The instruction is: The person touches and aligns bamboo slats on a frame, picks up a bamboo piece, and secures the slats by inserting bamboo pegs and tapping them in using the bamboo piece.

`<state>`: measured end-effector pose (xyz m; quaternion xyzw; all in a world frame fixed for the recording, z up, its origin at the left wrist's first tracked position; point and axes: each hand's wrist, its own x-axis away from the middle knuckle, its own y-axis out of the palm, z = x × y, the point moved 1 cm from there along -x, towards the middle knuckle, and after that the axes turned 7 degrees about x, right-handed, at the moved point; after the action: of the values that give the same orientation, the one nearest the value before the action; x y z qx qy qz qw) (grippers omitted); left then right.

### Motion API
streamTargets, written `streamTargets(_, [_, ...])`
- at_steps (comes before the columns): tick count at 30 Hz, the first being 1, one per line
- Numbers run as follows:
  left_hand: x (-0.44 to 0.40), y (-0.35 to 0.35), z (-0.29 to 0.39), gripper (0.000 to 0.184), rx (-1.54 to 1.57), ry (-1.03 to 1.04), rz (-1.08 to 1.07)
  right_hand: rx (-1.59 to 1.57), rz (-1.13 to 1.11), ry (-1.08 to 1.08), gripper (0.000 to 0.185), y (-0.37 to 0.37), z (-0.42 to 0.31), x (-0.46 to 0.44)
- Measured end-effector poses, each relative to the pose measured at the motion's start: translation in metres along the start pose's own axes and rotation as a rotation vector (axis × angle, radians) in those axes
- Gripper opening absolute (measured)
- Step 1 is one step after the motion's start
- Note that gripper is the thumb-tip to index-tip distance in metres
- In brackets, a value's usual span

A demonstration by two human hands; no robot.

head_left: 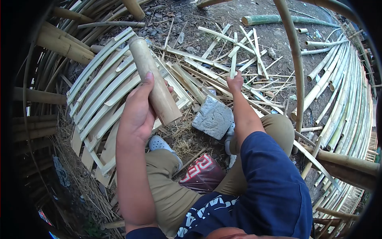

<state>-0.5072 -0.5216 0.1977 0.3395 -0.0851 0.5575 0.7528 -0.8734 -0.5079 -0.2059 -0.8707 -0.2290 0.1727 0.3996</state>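
My left hand [145, 103] is wrapped around a thick, pale bamboo piece [153, 79], with the thumb lying along its top. The piece slants from upper left to lower right, its lower end above the straw-strewn ground. Farther out, my right hand [235, 81] is closed at the lower end of a long, narrow, pale strip [233, 65] pointing away from me. Whether that strip is bamboo or a blade is hard to make out. A rough grey stone block [213, 117] stands between my feet, below and left of the right hand.
Split bamboo slats [105, 95] are stacked at left. Scattered strips [254, 51] cover the ground ahead. Long bamboo poles [338, 103] lie at right, and an upright pole [294, 51] rises beside my right knee. A dark red printed bag [203, 173] lies between my legs.
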Motion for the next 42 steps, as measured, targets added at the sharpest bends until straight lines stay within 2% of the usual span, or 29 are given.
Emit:
streamTargets(1, [0.001,0.001,0.001,0.06,0.004,0.003,0.003,0.02,0.078,-0.09,0.056,-0.003,-0.011,-0.004])
streamTargets(2, [0.0,0.001,0.002,0.059,0.009,0.009,-0.004,0.031,0.047,-0.146,0.053,-0.008,-0.02,-0.011])
streamTargets(5, [0.001,0.006,0.006,0.056,0.02,0.031,-0.002,-0.019,0.205,-0.304,0.043,-0.018,-0.065,-0.04])
streamTargets(6, [0.0,0.005,0.008,0.056,0.031,0.03,-0.019,-0.017,0.258,-0.372,0.039,-0.04,-0.093,-0.046])
streamTargets(8, [-0.008,-0.001,0.006,0.055,0.051,0.026,-0.048,0.002,0.505,-0.52,0.028,-0.084,-0.145,-0.064])
streamTargets(10, [-0.007,0.001,0.008,0.053,0.104,0.047,-0.013,-0.153,0.416,-0.537,0.023,-0.142,-0.201,-0.078])
streamTargets(12, [-0.007,-0.001,0.01,0.052,0.147,0.042,0.002,-0.203,0.466,-0.586,0.028,-0.203,-0.252,-0.089])
streamTargets(14, [-0.012,-0.011,0.011,0.051,0.159,0.078,-0.022,-0.139,0.498,-0.505,0.034,-0.269,-0.297,-0.084])
streamTargets(16, [-0.009,-0.016,0.014,0.051,0.174,0.099,-0.019,-0.191,0.525,-0.504,0.04,-0.321,-0.322,-0.085])
streamTargets(18, [-0.006,-0.023,0.021,0.05,0.181,0.134,-0.01,-0.265,0.506,-0.403,0.045,-0.365,-0.337,-0.083])
streamTargets(20, [0.001,-0.028,0.027,0.05,0.221,0.157,0.033,-0.488,0.452,-0.338,0.047,-0.388,-0.331,-0.095])
streamTargets(22, [-0.004,-0.046,0.03,0.053,0.278,0.189,0.028,-0.555,0.436,-0.321,0.045,-0.41,-0.323,-0.086])
streamTargets(23, [-0.005,-0.055,0.033,0.053,0.288,0.212,0.02,-0.677,0.466,-0.378,0.04,-0.411,-0.312,-0.094])
streamTargets(26, [0.01,-0.062,0.04,0.055,0.295,0.28,0.079,-0.778,0.593,-0.336,0.043,-0.43,-0.294,-0.074])
streamTargets(28, [0.009,-0.076,0.04,0.053,0.295,0.303,0.093,-0.877,0.552,-0.228,0.046,-0.442,-0.289,-0.055])
streamTargets(33, [0.015,-0.091,0.042,0.045,0.291,0.297,0.123,-1.081,0.445,0.019,0.038,-0.42,-0.266,-0.061])
streamTargets(38, [0.028,-0.086,0.049,0.047,0.471,0.28,0.067,-1.298,-0.022,0.117,0.033,-0.339,-0.26,-0.037])
streamTargets(40, [0.035,-0.083,0.052,0.052,0.442,0.306,-0.016,-1.351,-0.345,0.121,0.027,-0.305,-0.269,-0.008])
streamTargets(42, [0.04,-0.076,0.051,0.055,0.44,0.352,-0.034,-1.31,-0.552,0.113,0.024,-0.277,-0.284,0.026])
